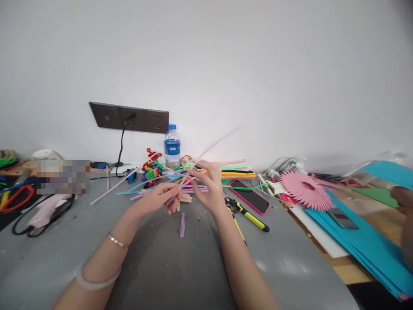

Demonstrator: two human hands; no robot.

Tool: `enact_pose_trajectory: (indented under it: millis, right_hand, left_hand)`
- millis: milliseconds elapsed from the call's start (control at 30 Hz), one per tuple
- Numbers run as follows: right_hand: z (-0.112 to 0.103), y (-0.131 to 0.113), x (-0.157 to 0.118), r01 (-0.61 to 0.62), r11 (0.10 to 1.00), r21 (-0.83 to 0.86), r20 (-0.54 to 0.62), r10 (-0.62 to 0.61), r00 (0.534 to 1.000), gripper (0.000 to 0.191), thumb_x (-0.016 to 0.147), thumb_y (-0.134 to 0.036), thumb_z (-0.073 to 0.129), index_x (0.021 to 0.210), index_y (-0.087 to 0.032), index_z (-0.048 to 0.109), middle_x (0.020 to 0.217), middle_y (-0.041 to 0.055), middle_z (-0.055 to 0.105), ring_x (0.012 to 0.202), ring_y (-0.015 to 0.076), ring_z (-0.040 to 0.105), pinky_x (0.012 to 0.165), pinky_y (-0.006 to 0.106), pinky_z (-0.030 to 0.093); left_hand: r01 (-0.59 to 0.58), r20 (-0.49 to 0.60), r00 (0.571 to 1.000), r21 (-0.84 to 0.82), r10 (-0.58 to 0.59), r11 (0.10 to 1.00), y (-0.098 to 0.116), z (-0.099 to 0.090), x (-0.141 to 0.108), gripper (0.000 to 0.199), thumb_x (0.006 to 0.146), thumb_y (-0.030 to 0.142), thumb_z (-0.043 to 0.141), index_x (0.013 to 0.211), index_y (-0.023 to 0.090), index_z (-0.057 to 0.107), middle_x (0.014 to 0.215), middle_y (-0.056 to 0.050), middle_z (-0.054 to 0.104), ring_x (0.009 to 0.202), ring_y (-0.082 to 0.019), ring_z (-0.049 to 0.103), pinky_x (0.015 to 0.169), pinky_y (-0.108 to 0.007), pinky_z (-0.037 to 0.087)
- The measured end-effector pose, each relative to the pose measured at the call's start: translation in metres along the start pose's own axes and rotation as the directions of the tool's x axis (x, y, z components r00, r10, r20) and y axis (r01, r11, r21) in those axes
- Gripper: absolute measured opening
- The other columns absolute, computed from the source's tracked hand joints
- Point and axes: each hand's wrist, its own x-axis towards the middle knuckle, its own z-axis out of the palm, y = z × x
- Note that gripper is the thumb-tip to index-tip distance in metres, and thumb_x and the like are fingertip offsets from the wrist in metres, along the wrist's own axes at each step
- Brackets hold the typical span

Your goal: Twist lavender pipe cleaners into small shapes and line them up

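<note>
My left hand [166,196] is closed, its fingertips pinching the lower part of a pale lilac pipe cleaner [216,143]. The strand slants up to the right, past the fingertips of my right hand [208,185], which hold it higher up, with the thumb somewhat apart. Below my hands a short folded purple bundle [182,225] lies on the grey table. Wooden craft sticks [185,198] are partly hidden behind my left fingers. Just beyond my hands spreads a pile of coloured pipe cleaners [237,175].
A water bottle [172,148] stands by the wall. Right of my arm are yellow-handled pliers [253,219] and a phone [250,197]. Farther right lie a pink paper fan [305,189], blue sheets [364,258] and another person's hand [407,206]. On the left are a pink glue gun [48,211] and scissors [19,198].
</note>
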Motion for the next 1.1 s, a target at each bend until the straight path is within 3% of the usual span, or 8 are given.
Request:
enact_pose_trajectory:
  millis: [100,267,367,500,667,767,933,1100]
  right_hand:
    - [0.005,-0.010,0.000,0.048,0.981,-0.187,0.023,-0.045,0.999,0.035,0.085,-0.018,0.058,0.115,-0.035,0.065,0.146,0.0053,0.042,0.138,0.0302,0.032,0.111,0.054,0.021]
    - [0.007,-0.015,-0.001,0.006,0.973,-0.230,-0.004,-0.007,1.000,0.034,0.083,-0.023,0.064,0.113,-0.039,0.067,0.156,0.0022,0.026,0.143,0.0359,0.020,0.110,0.061,0.018]
    - [0.009,-0.013,-0.003,0.076,0.981,-0.179,0.117,-0.055,0.992,0.030,0.086,-0.023,0.061,0.111,-0.037,0.067,0.149,0.0027,0.041,0.144,0.0315,0.022,0.111,0.063,0.011]
    - [0.013,-0.011,-0.006,0.087,0.996,-0.031,0.095,-0.083,0.992,0.022,0.091,-0.021,0.057,0.104,-0.033,0.069,0.108,0.0009,0.072,0.123,0.0209,0.053,0.116,0.056,0.003]
    - [0.014,-0.014,-0.008,-0.022,0.984,0.177,0.003,0.022,1.000,0.016,0.091,-0.023,0.056,0.096,-0.029,0.071,0.089,0.0015,0.073,0.085,0.0161,0.066,0.113,0.047,0.024]
    - [0.015,-0.018,-0.007,-0.168,0.932,0.321,0.034,0.165,0.986,0.015,0.090,-0.030,0.056,0.090,-0.026,0.070,0.084,0.0056,0.071,0.078,0.0186,0.065,0.092,0.040,0.047]
    - [0.011,-0.025,0.000,-0.511,0.545,0.665,0.388,0.333,0.859,0.024,0.087,-0.044,0.058,0.084,-0.021,0.062,0.064,0.0004,0.063,0.043,0.0102,0.050,0.043,0.023,0.042]
    - [0.008,-0.025,0.005,-0.681,0.073,0.729,0.647,0.251,0.720,0.033,0.084,-0.049,0.061,0.077,-0.021,0.045,0.052,-0.0075,0.060,0.028,0.0035,0.036,0.032,0.015,0.026]
  left_hand:
    - [-0.003,-0.030,1.000,-0.040,0.002,0.999,0.001,0.000,-0.002,0.036,0.090,0.048,0.050,0.072,0.017,0.055,0.048,0.002,0.056,0.042,-0.010,0.049,0.045,-0.020,0.040]
    - [-0.016,-0.071,0.997,-0.064,0.012,0.998,0.004,-0.001,-0.005,0.035,0.092,0.044,0.049,0.072,0.017,0.055,0.047,0.003,0.055,0.039,-0.007,0.045,0.044,-0.018,0.035]
    - [-0.014,-0.071,0.997,-0.065,0.010,0.998,0.004,-0.001,-0.004,0.036,0.092,0.046,0.050,0.071,0.017,0.056,0.047,0.003,0.055,0.039,-0.008,0.045,0.045,-0.019,0.034]
    - [-0.007,-0.056,0.998,-0.072,0.003,0.997,0.004,-0.001,-0.004,0.037,0.090,0.048,0.053,0.072,0.016,0.058,0.050,0.002,0.057,0.043,-0.009,0.048,0.046,-0.020,0.036]
    - [-0.096,-0.055,0.994,-0.133,0.089,0.986,0.002,0.002,-0.004,0.036,0.088,0.047,0.056,0.074,0.015,0.060,0.056,0.000,0.060,0.051,-0.011,0.054,0.052,-0.021,0.041]
    - [-0.146,-0.103,0.986,-0.165,0.130,0.975,0.001,0.004,-0.002,0.035,0.087,0.048,0.058,0.075,0.015,0.061,0.057,0.001,0.058,0.050,-0.011,0.052,0.050,-0.021,0.041]
    - [-0.232,-0.206,0.961,-0.222,0.187,0.947,0.001,0.009,0.001,0.037,0.086,0.048,0.059,0.071,0.015,0.061,0.051,0.004,0.049,0.048,-0.009,0.045,0.050,-0.020,0.038]
    - [-0.261,-0.221,0.958,-0.419,0.180,0.870,0.000,0.025,0.009,0.034,0.082,0.049,0.064,0.073,0.017,0.061,0.048,0.005,0.044,0.060,-0.016,0.057,0.061,-0.026,0.048]
